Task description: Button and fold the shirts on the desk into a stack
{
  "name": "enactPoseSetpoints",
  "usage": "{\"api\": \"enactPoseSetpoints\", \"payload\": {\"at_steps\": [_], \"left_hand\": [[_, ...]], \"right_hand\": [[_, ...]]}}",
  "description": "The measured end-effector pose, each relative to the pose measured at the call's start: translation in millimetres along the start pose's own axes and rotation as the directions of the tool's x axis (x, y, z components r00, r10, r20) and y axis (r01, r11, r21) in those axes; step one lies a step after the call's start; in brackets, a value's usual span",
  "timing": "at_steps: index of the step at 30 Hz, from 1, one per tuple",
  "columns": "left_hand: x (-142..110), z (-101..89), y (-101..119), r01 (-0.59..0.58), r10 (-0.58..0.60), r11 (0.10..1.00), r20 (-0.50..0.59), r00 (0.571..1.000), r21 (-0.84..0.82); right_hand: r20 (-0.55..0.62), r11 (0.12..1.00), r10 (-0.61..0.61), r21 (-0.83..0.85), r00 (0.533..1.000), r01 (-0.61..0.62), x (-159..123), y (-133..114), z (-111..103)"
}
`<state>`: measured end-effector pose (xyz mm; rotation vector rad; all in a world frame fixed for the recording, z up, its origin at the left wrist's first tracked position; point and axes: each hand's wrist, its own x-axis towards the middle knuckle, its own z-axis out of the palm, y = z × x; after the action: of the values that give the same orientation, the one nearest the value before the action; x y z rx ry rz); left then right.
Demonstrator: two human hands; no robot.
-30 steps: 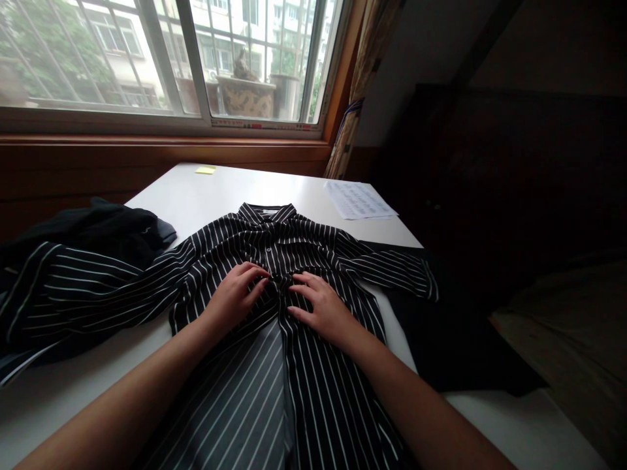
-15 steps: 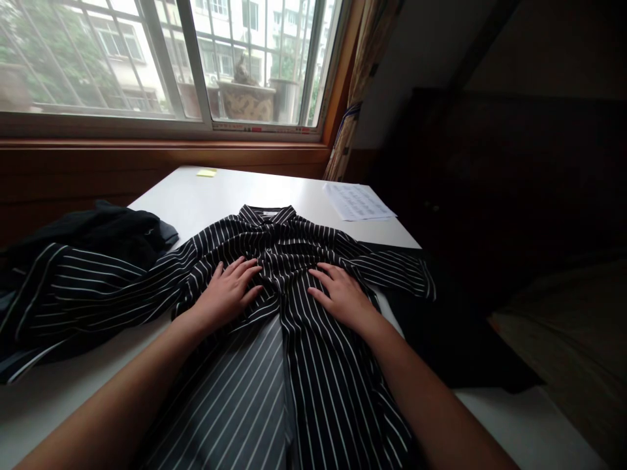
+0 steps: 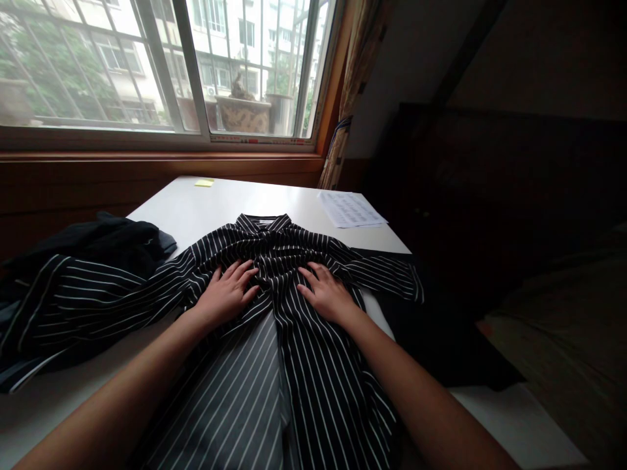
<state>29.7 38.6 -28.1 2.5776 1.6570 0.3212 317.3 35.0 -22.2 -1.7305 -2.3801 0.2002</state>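
Note:
A black shirt with white stripes point(image 3: 313, 352) lies front up, its collar toward the window and its sleeves spread to both sides. Below the chest the front parts, and the greyer inside of the back shows. My left hand point(image 3: 228, 292) rests flat on the left chest, fingers spread. On the right chest lies my right hand point(image 3: 326, 292), also flat with fingers apart. Between and above the hands the cloth is bunched in wrinkles. Neither hand grips the fabric.
The shirt lies on a white table point(image 3: 264, 196). Dark folded clothes point(image 3: 108, 241) sit at the left, under the left sleeve. Printed sheets point(image 3: 350, 210) and a yellow sticky note point(image 3: 204, 183) lie toward the back. Black cloth point(image 3: 435, 339) hangs over the right edge.
The view has tilted up slightly and shifted. My right hand sits a little closer to my left hand; both stay flat on the shirt.

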Motion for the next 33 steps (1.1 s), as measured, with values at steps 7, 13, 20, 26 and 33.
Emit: {"api": "enactPoseSetpoints", "payload": {"at_steps": [7,13,20,26,33], "left_hand": [[14,0.0,-12,0.041,-0.041,0.998,0.007,0.999,-0.037],[34,3.6,-26,0.050,-0.049,0.998,0.031,0.998,-0.030],[29,-4.7,-36,-0.098,0.058,0.961,-0.158,0.986,-0.259],[-18,-35.1,-22,-0.164,0.122,0.947,-0.163,0.979,-0.275],[-46,-37.6,-2,-0.094,0.088,0.927,-0.034,0.996,-0.364]], "right_hand": [[0.002,0.999,-0.039,0.034,0.999,0.039,22,8,1],[-0.010,0.998,-0.054,0.042,0.999,0.054,37,13,0],[-0.111,0.991,-0.078,0.103,0.991,0.090,37,16,1],[-0.268,0.972,-0.100,0.180,0.958,0.151,33,15,-2],[-0.327,0.942,-0.225,0.170,0.918,0.291,25,13,-8]]}}
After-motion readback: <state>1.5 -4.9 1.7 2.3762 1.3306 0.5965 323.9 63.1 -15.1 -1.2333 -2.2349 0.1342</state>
